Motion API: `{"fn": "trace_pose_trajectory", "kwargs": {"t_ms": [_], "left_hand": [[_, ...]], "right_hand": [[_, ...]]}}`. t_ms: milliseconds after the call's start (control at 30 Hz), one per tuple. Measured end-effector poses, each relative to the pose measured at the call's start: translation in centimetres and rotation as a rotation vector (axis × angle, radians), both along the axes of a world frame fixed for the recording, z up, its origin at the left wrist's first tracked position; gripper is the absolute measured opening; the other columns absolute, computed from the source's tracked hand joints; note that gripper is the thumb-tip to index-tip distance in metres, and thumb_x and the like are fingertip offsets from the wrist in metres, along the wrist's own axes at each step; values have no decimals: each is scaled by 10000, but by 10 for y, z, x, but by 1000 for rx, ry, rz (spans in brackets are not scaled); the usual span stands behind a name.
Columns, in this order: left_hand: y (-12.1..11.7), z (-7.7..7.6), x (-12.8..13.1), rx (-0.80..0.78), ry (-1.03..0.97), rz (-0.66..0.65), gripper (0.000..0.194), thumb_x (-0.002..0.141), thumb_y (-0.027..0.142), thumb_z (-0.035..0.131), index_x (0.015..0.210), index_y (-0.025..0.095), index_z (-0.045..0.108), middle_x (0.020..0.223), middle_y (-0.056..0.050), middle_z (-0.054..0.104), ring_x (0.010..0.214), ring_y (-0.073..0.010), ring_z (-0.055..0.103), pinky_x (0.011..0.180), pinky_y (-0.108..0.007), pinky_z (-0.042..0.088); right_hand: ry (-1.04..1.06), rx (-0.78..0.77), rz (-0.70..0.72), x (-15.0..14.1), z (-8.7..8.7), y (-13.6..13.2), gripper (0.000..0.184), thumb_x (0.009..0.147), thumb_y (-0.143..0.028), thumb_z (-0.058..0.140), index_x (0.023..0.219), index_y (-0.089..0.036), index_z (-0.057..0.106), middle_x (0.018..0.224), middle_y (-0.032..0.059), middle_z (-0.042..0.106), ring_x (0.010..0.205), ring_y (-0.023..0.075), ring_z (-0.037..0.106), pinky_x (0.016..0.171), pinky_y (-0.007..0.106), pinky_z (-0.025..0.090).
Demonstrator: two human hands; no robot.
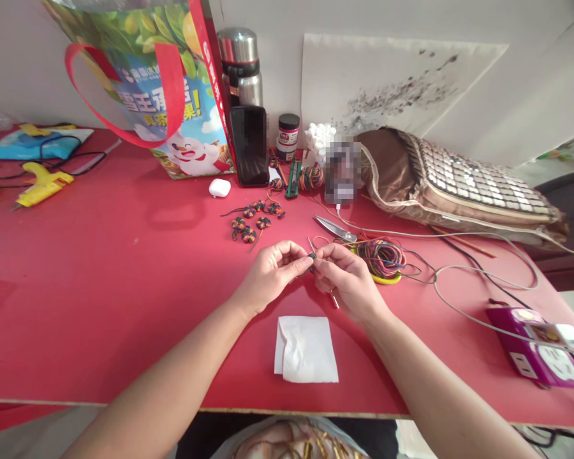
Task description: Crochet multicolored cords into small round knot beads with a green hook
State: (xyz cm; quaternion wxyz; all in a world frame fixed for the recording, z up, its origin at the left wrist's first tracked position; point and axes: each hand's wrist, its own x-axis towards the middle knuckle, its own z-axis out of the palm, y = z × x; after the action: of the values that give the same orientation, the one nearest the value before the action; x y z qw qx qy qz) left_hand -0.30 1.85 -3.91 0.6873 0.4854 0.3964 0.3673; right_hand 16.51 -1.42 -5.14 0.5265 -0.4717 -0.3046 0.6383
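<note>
Between my fingertips is a small crocheted piece of dark multicoloured yarn (312,256). My left hand (270,273) pinches it from the left with thumb and forefinger. My right hand (348,280) pinches its other side, and a thin metal crochet hook (335,299) lies through that hand, its tip showing above the fingers. Just right of it lies a loose skein of multicoloured yarn (382,256) on top of scissors (335,228) with yellow handles. Several small crocheted rounds (249,234) rest on the red table (124,287) beyond my left hand.
A folded white tissue (309,350) lies near the front edge. At the back stand a shopping bag (191,115), a phone (250,146), a steel flask (242,64) and a jar (287,137). Cables (435,274) cross toward a purple power strip (530,347). A yellow glue gun (43,185) lies left.
</note>
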Motion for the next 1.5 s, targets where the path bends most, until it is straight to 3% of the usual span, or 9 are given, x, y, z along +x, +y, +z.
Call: {"fn": "trace_pose_trajectory", "kwargs": {"t_ms": [367, 500, 633, 733, 967, 1200, 1367, 1500], "left_hand": [[1, 0, 1, -123, -97, 63, 408, 772, 486, 903, 792, 186, 627, 676, 40, 556, 596, -92, 475, 618, -260, 392], [3, -2, -1, -121, -92, 76, 404, 765, 484, 899, 786, 185, 628, 687, 37, 555, 602, -89, 470, 611, -249, 391], [4, 0, -1, -111, -69, 70, 390, 765, 472, 899, 782, 190, 631, 680, 35, 563, 609, -98, 476, 599, -249, 393], [3, 2, -2, -93, -49, 47, 380, 771, 454, 910, 777, 188, 640, 669, 37, 574, 606, -96, 480, 603, -250, 395], [2, 0, -2, 10, 105, -10, 399, 799, 499, 905, 810, 169, 681, 740, -5, 663, 651, -125, 575, 636, -279, 466], [4, -2, -1, -123, 8, -19, 420, 689, 422, 984, 879, 160, 717, 766, -3, 712, 629, -109, 585, 627, -275, 473], [7, -3, -2, -163, -10, 37, 456, 583, 367, 1037, 822, 164, 706, 739, 6, 709, 647, -116, 601, 634, -274, 469], [8, -1, -4, -145, 5, 49, 400, 626, 364, 1014, 780, 168, 701, 694, 16, 690, 630, -112, 596, 638, -273, 466]], "right_hand": [[38, 38, -29, 8, 13, 3, 372, 714, -423, 969, 887, -208, 720, 642, -55, 602, 512, 79, 452, 508, 240, 371], [-267, 142, -1, 19, 9, 3, 247, 800, -403, 897, 865, -211, 757, 648, -27, 616, 557, 123, 525, 544, 279, 414], [-626, 336, 72, 20, 1, -1, 97, 901, -311, 775, 910, -220, 808, 794, 32, 705, 686, 178, 625, 634, 324, 480], [-778, 470, 55, 17, -1, -3, 90, 929, -242, 733, 871, -231, 801, 782, 24, 677, 713, 179, 611, 664, 323, 474], [-790, 502, 47, 16, 0, -4, 106, 930, -194, 718, 838, -237, 752, 768, 14, 633, 654, 166, 530, 637, 318, 444], [-782, 491, 38, 17, -2, -3, 89, 947, -214, 719, 865, -238, 743, 795, 14, 634, 685, 166, 544, 641, 314, 434], [-793, 513, 13, 19, -3, -3, 101, 940, -201, 725, 847, -239, 728, 836, 26, 642, 735, 178, 564, 651, 323, 437], [-711, 480, 20, 22, 0, -1, 112, 913, -212, 753, 809, -246, 729, 912, 57, 664, 790, 202, 593, 633, 329, 466]]}}
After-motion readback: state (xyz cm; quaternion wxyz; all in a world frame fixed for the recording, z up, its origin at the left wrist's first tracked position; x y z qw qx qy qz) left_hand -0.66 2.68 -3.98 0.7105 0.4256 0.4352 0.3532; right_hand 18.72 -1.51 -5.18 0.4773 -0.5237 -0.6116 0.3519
